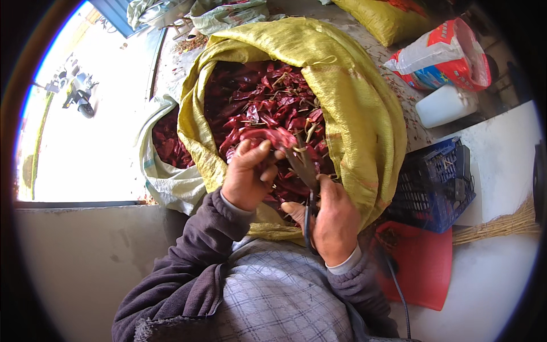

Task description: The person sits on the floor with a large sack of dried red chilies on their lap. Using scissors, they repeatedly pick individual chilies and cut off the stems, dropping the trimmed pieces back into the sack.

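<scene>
A large yellow woven sack (359,124) with its rim rolled down stands before me, full of dried red chili peppers (256,94). My left hand (248,175) holds a red chili pepper (273,136) over the heap between thumb and fingers. In my right hand (335,218) are scissors (304,166) with dark blades and black handles. Their blades point up and to the left, at the stem end of that pepper. Whether the blades touch the stem is hard to tell.
Left of the yellow sack is a white woven sack (171,184) of red peppers. To the right are a blue plastic crate (436,184), a red dustpan (423,273), a straw broom (495,228), a white plastic jug (446,107) and a printed bag (440,55). A doorway opens at left.
</scene>
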